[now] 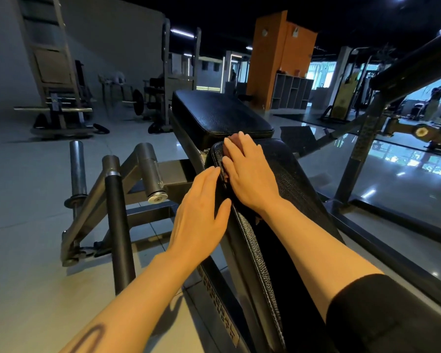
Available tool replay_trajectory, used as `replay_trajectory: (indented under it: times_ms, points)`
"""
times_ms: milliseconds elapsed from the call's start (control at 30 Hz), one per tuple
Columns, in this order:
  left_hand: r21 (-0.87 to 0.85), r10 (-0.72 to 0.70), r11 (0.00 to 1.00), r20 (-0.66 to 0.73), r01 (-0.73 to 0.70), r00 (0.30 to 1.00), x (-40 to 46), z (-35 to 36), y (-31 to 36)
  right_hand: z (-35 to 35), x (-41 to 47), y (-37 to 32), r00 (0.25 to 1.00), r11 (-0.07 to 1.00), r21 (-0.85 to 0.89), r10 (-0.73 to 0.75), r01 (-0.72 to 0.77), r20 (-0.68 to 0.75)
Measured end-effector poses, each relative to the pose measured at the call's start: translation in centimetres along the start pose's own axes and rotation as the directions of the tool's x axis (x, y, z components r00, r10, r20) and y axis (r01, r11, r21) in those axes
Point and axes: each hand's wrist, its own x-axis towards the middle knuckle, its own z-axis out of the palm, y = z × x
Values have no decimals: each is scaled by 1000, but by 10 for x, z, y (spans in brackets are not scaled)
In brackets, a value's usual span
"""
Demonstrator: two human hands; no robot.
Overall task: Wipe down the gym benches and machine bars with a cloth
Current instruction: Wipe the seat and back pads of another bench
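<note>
My right hand (250,174) lies flat, fingers straight, pressing a small reddish-brown cloth (233,137) onto the black textured leather bench pad (290,179); the cloth shows only beyond its fingertips. My left hand (201,212), its grip open too, rests against the surface's stitched left edge, just beside the right.

Black grained leather-like padding on the long bench pad (285,179) and the seat pad (214,113), faintly glossy, stitched along the edge. Brushed bare metal on the weight pegs (77,166); matt grey painted steel on the frame (163,171). Matt black rubber-like grip (117,217). Polished, reflective floor tiles (23,174). Soft brownish cloth (233,137).
</note>
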Motion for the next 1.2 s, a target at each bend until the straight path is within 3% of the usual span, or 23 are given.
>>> replay_trajectory:
  times_ms: [100,267,500,600,800,933,1100,1200]
  points:
    - [13,17,1000,-48,-16,999,0,3,0,-1,-5,-3,996,994,68,-89,87,18]
    - [141,58,989,-75,-47,995,0,15,6,-3,2,17,993,991,80,-110,107,37]
    - [229,112,969,-63,-95,992,1,37,23,-17,-11,86,991,992,-5,128,-128,40]
    - [235,102,968,-65,-84,993,-1,47,30,-22,-25,113,965,964,57,256,-259,58]
    - [338,126,937,-82,-91,989,-2,55,29,-23,-31,109,928,928,54,367,-370,58]
    - [372,127,923,-71,-92,989,-2,58,30,-17,-26,87,976,976,-21,216,-217,-31]
    - [228,112,969,-50,-98,992,-6,57,26,-11,-36,52,992,993,63,-106,102,75]
    - [175,80,982,-66,-68,995,-6,53,24,-16,-29,73,990,991,82,-116,110,82]
